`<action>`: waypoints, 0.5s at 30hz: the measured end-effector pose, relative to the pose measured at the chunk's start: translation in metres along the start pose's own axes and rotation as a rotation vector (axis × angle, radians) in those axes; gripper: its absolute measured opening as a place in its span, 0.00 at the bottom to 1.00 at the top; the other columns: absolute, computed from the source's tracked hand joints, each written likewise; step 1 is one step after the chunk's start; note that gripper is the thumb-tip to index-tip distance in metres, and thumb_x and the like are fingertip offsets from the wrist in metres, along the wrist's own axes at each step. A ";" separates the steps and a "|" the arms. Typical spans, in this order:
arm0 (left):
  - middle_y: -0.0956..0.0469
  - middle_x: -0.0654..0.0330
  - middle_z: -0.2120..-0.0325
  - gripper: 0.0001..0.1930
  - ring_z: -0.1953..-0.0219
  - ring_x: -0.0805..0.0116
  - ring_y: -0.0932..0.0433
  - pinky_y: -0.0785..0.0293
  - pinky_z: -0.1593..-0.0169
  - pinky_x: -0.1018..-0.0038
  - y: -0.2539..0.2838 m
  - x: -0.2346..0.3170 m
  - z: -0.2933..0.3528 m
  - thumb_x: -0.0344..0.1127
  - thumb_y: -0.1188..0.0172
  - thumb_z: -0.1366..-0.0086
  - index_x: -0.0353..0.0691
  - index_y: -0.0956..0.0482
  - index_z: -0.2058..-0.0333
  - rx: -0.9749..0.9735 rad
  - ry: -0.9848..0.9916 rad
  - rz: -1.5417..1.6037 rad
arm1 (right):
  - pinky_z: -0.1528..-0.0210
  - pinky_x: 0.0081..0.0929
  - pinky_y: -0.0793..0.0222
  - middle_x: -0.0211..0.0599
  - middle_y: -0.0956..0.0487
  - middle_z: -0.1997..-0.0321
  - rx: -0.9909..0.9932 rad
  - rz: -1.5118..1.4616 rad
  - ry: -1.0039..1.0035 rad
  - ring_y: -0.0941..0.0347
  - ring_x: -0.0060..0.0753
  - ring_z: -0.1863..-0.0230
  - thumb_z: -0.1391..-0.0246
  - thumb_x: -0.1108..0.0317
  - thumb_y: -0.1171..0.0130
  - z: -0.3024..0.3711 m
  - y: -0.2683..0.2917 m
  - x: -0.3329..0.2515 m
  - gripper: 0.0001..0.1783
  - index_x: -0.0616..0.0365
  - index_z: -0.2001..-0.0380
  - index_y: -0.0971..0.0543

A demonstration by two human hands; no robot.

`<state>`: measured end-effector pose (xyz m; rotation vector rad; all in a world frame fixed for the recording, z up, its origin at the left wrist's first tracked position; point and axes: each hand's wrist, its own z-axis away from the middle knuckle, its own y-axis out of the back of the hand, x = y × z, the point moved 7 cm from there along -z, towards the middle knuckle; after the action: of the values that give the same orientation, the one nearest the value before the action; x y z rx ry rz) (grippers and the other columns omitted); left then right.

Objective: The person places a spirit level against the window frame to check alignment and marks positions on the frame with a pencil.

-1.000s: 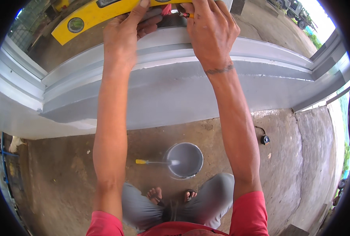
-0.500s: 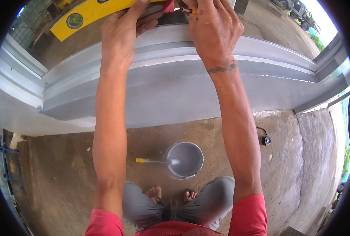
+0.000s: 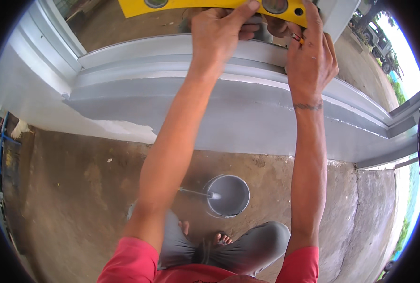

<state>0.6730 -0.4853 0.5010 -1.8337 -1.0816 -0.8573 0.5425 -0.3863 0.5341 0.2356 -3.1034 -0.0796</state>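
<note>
A yellow spirit level (image 3: 198, 4) with round vials lies across the top of the view, against a dark glass pane (image 3: 125, 35). Around its lower edge my left hand (image 3: 219, 35) is closed, with the thumb on its face. My right hand (image 3: 312, 59) is at the level's right end, one finger raised along it. Pinched in that hand is a thin yellow-and-red stick, apparently a pencil (image 3: 297, 38); most of it is hidden by the fingers. Dim reflections of the fingers show in the glass.
Below the pane runs a pale window frame (image 3: 139, 59) above a grey-painted wall (image 3: 247, 113). On the concrete floor (image 3: 87, 188) between my knees stands a bucket (image 3: 233, 193) of grey paint, a roller (image 3: 213, 195) resting in it. A vehicle (image 3: 380, 45) stands outside.
Both hands and the level have shifted right in the view, and the level's right end now shows by my right hand. A small dark object with a cord on the floor is no longer visible.
</note>
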 end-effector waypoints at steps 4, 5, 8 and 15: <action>0.17 0.57 0.66 0.17 0.66 0.73 0.18 0.20 0.62 0.78 0.003 -0.003 -0.003 0.41 0.35 0.34 0.32 0.21 0.54 -0.003 0.040 0.003 | 0.63 0.33 0.24 0.35 0.17 0.60 -0.063 0.074 -0.026 0.20 0.35 0.64 0.47 0.71 0.35 0.005 -0.006 0.008 0.29 0.44 0.41 0.27; 0.17 0.57 0.66 0.17 0.66 0.73 0.18 0.20 0.62 0.78 0.004 -0.007 -0.005 0.41 0.35 0.34 0.32 0.21 0.54 0.002 0.038 0.007 | 0.62 0.32 0.24 0.34 0.17 0.62 -0.128 0.108 -0.064 0.20 0.33 0.64 0.46 0.68 0.33 0.006 -0.009 0.011 0.28 0.41 0.42 0.26; 0.17 0.56 0.63 0.19 0.66 0.71 0.17 0.20 0.63 0.77 0.003 -0.014 -0.008 0.40 0.34 0.34 0.32 0.22 0.51 -0.038 0.068 0.123 | 0.60 0.31 0.23 0.34 0.15 0.60 -0.142 0.122 -0.071 0.19 0.33 0.61 0.45 0.66 0.33 0.005 -0.010 0.011 0.31 0.39 0.38 0.28; 0.17 0.50 0.62 0.26 0.62 0.63 0.16 0.18 0.59 0.73 0.014 0.004 -0.004 0.49 0.35 0.36 0.27 0.21 0.55 -0.077 -0.055 -0.031 | 0.65 0.33 0.24 0.33 0.18 0.68 -0.151 0.125 -0.063 0.22 0.36 0.65 0.49 0.69 0.31 0.006 -0.008 0.011 0.30 0.43 0.42 0.28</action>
<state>0.6866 -0.4913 0.5017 -1.9188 -1.1277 -0.8823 0.5331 -0.3955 0.5278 0.0361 -3.1452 -0.3229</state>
